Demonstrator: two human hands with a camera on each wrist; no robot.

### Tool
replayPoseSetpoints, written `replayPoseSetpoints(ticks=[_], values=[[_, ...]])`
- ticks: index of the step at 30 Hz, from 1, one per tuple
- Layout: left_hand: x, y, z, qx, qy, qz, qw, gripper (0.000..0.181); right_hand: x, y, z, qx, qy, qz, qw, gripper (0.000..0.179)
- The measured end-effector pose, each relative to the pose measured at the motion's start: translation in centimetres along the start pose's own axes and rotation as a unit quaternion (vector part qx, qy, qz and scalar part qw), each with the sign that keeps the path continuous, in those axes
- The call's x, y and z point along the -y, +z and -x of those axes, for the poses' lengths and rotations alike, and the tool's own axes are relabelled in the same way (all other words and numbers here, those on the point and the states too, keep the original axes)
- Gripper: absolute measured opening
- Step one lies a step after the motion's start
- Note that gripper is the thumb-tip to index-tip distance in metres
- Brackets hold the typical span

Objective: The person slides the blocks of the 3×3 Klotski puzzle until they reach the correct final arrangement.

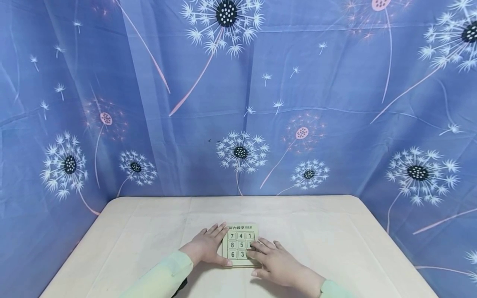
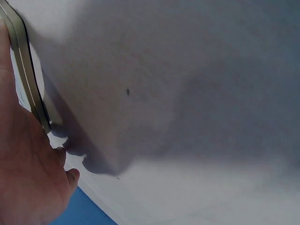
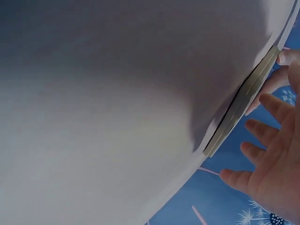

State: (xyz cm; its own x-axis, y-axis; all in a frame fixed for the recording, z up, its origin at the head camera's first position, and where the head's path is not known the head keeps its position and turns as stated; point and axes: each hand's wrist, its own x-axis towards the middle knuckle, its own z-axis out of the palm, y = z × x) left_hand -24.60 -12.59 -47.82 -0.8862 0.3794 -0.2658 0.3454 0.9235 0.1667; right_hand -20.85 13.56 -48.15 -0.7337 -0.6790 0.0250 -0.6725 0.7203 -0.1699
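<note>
A pale green number slide puzzle (image 1: 241,262) lies flat on the table, with Chinese lettering along its top. Its square tiles read 7, 4, 1, then 8, 5 and a partly covered one, then 6 and 3; the lower right spot is hidden by fingers. My left hand (image 1: 207,245) rests along the puzzle's left side, fingers stretched toward the top corner and thumb at the bottom corner. From the right, my right hand (image 1: 277,261) reaches with extended fingertips over the right-hand tiles, its thumb near the front edge. In the left wrist view the puzzle's side (image 2: 29,77) shows beside the left hand.
The cream-coloured table (image 1: 320,223) extends around the puzzle. Blue curtains (image 1: 193,165) with a dandelion print stand behind it and along both sides. Light green sleeves (image 1: 164,275) cover both forearms, and something dark shows under the left one.
</note>
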Motion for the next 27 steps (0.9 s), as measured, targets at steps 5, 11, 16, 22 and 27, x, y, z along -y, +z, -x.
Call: replayPoseSetpoints(ticks=[5, 11, 16, 22, 27], values=[[0.0, 0.04, -0.01, -0.002, 0.001, -0.002, 1.0, 0.113, 0.22, -0.17, 0.04, 0.0, -0.003, 0.003, 1.0, 0.059], [0.07, 0.09, -0.05, -0.002, -0.001, -0.004, 1.0, 0.114, 0.3, -0.02, 0.02, 0.002, -0.007, 0.009, 0.9999, 0.06], [0.06, 0.08, -0.01, -0.002, -0.001, -0.002, 1.0, 0.114, 0.24, 0.35, -0.14, 0.011, -0.001, 0.01, 0.9999, 0.06], [0.02, 0.03, -0.01, -0.003, -0.001, 0.001, 1.0, 0.114, 0.21, 0.41, -0.14, 0.014, 0.0, 0.006, 0.9999, 0.06], [0.03, 0.09, -0.04, -0.004, -0.001, 0.001, 1.0, 0.113, 0.14, 0.32, -0.06, 0.013, -0.003, 0.005, 0.9999, 0.059]])
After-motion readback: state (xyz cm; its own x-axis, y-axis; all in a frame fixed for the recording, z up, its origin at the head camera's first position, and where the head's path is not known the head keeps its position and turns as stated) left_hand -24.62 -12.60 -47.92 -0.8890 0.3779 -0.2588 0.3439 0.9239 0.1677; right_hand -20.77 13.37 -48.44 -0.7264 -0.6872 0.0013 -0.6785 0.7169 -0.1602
